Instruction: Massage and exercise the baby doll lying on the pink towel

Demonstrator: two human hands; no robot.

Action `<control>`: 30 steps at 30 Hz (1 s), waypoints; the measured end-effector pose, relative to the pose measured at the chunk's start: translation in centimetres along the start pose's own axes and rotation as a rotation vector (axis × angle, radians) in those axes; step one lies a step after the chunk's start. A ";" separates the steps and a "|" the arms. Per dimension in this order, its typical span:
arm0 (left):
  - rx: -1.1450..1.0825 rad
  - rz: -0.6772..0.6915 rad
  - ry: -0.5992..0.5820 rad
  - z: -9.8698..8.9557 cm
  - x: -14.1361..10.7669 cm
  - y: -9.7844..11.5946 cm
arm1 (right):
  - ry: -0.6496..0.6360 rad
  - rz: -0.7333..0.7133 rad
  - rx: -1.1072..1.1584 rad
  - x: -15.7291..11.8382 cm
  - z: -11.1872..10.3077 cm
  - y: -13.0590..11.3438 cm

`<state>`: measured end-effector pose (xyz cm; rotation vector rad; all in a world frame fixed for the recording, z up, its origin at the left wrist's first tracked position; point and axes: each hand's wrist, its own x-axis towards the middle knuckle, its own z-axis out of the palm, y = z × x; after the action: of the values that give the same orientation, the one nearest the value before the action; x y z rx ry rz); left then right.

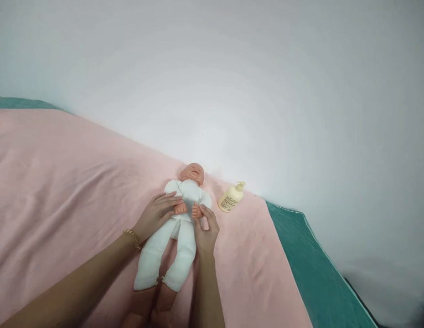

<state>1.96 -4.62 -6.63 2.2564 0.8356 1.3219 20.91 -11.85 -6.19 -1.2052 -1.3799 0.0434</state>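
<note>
A baby doll (pixel 184 228) in a white cloth body lies on its back on a pink sheet (pixel 95 182). Its bald head points toward the wall, its bare feet toward me. With fingers over one doll arm and thumb by its wrist, my left hand (pixel 156 214) grips that arm at the doll's left-of-picture side. My right hand (pixel 207 228) pinches the doll's other small hand between thumb and fingers. Both doll hands rest close together over its belly. To the right of the doll stands a pale yellow pump bottle (pixel 231 197), touched by neither hand.
A plain white wall (pixel 232 91) rises right behind the sheet's far edge. Green fabric (pixel 307 255) shows from beneath the sheet on the right, with another strip at the far left. Folds run across the sheet on the left.
</note>
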 end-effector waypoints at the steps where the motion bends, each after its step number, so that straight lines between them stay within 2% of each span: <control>1: 0.042 0.017 -0.026 0.1 0.0 -0.1 | -0.035 -0.048 -0.030 0.0 0.1 0.1; 5: 0.146 0.065 -0.098 0.3 0.0 -0.3 | -0.126 -0.190 -0.128 0.2 0.2 0.2; 8: 0.161 0.085 -0.119 0.3 0.0 -0.3 | -0.155 -0.234 -0.149 0.5 0.3 0.2; 13: 0.139 0.092 -0.107 0.4 0.1 -0.6 | -0.183 -0.217 -0.133 0.6 0.4 0.3; 16: 0.046 0.082 -0.058 0.3 0.1 -0.3 | -0.151 -0.115 -0.056 0.5 0.2 0.1; 18: -0.061 0.004 0.051 0.0 0.0 0.2 | -0.056 0.009 0.026 0.5 -0.1 -0.1; 19: -0.128 -0.081 0.131 -0.2 0.1 0.5 | 0.014 0.078 0.071 0.7 -0.3 -0.2; 22: -0.336 -0.412 0.414 -1.0 0.3 1.0 | 0.253 0.264 0.230 1.2 -1.2 -0.3; 26: -0.581 -0.641 0.834 -2.4 0.7 -0.1 | 0.558 0.468 0.358 1.8 -2.9 1.2; 28: -0.717 -0.765 0.956 -2.9 0.6 -1.3 | 0.659 0.554 0.391 1.6 -3.8 2.9; 30: -0.829 -0.854 0.988 -3.1 0.4 -2.5 | 0.692 0.633 0.457 1.3 -4.5 4.9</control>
<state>-1.33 -2.31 -6.40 0.4295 1.0566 1.7800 27.60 -11.53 -7.36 -1.0725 -0.3284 0.3359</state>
